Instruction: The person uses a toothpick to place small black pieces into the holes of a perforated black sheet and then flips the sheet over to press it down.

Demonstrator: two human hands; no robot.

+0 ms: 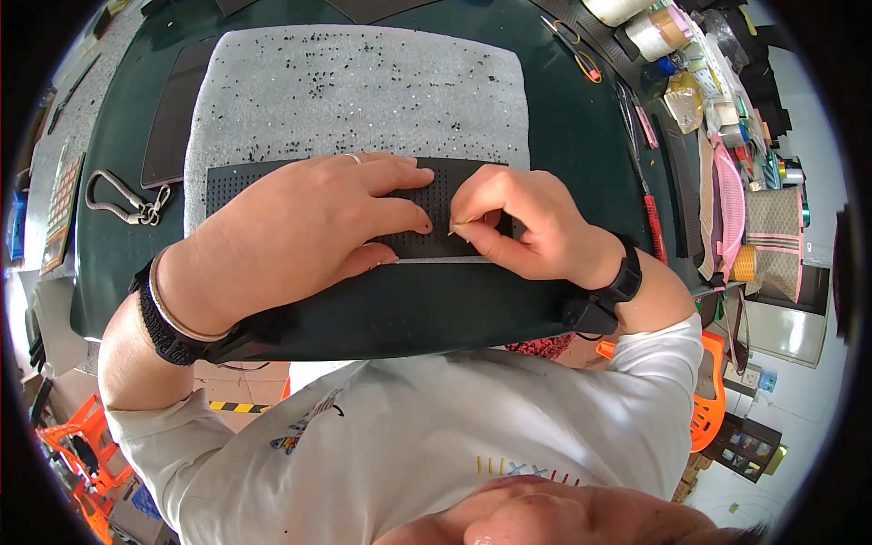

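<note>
A black sheet [238, 182] punched with rows of small holes lies across the near part of a light grey foam sheet [263, 100]. My left hand [291, 218] rests flat on the black sheet, its fingers stretched out and spread. Just right of those fingertips, my right hand [536, 222] pinches a thin, light-coloured pointed piece [451, 232] between thumb and forefinger. Its tip is at the perforated surface; the rest is hidden in the fingers, so its exact kind cannot be told. Many tiny black bits [318, 80] are scattered over the foam.
On the dark green table [391, 313], a coiled cord with a clasp [127, 202] and a dark flat panel [173, 123] lie left. Scissors [574, 50] and a red-handled tool [652, 227] lie right. Tape rolls [656, 34] and bags crowd the far right edge.
</note>
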